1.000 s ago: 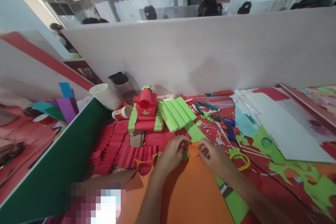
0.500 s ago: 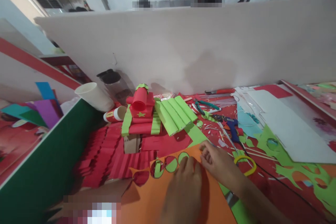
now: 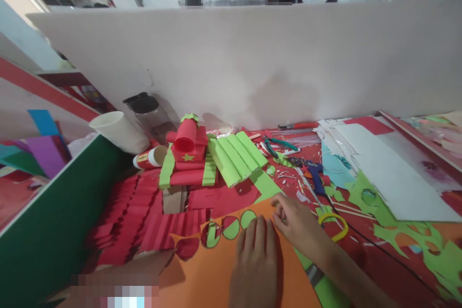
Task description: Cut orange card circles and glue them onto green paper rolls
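An orange sheet (image 3: 212,274) with a row of round holes along its far edge lies in front of me. My left hand (image 3: 254,260) rests flat on it, fingers stretched forward just beside the holes. Near the sheet's far right corner, my right hand (image 3: 294,219) has its fingers curled in; what they grip, if anything, is hidden. Green paper (image 3: 267,185) shows from beneath the sheet. Yellow-handled scissors (image 3: 339,227) lie to the right of my right hand.
Behind the sheet stand a red paper model (image 3: 187,154) and green paper rolls (image 3: 236,156). A white cup (image 3: 121,132) and a bottle (image 3: 151,115) are at the back left. A blue glue gun (image 3: 316,178), pliers (image 3: 281,144) and white boards (image 3: 404,173) lie right. A pale partition (image 3: 216,67) rises behind.
My left hand's fingers have straightened and flattened on the orange sheet. My right hand stays curled at the sheet's corner. The camera view has shifted slightly to the right.
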Demonstrator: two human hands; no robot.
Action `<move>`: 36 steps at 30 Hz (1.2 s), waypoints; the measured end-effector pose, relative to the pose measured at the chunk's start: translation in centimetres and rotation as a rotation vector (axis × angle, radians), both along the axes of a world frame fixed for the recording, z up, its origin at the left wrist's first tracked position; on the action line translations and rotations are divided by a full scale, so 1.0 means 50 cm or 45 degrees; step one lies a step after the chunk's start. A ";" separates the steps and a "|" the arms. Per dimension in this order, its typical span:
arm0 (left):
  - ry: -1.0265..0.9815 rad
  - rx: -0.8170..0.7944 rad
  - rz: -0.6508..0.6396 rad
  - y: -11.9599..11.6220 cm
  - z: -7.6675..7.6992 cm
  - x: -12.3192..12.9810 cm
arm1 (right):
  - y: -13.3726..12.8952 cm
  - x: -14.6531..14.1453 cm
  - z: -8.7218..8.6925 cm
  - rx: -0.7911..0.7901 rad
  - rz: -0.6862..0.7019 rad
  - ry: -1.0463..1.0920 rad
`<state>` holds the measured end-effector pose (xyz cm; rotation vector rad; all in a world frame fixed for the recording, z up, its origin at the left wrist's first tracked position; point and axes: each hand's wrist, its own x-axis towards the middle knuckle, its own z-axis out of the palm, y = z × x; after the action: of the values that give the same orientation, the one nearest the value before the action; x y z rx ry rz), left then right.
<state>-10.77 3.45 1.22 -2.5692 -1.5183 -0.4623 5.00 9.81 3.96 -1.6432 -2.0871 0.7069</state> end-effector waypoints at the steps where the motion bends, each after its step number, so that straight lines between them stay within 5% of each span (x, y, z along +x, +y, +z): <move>1: -0.003 -0.010 -0.012 0.002 0.001 -0.002 | 0.000 0.000 0.001 0.000 -0.003 0.007; 22: -0.153 -0.026 -0.033 0.005 0.003 -0.007 | 0.006 0.015 -0.003 0.016 -0.038 0.145; 29: -0.181 -0.003 -0.031 0.007 -0.001 -0.009 | 0.025 0.098 0.050 0.280 -0.337 0.267; 36: -0.128 -0.009 -0.076 0.016 -0.017 -0.019 | 0.040 0.181 0.056 0.242 -0.326 0.003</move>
<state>-11.74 4.24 0.35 -2.6401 -1.4796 -0.6026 14.04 11.83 6.74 -1.7555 -1.8333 0.4137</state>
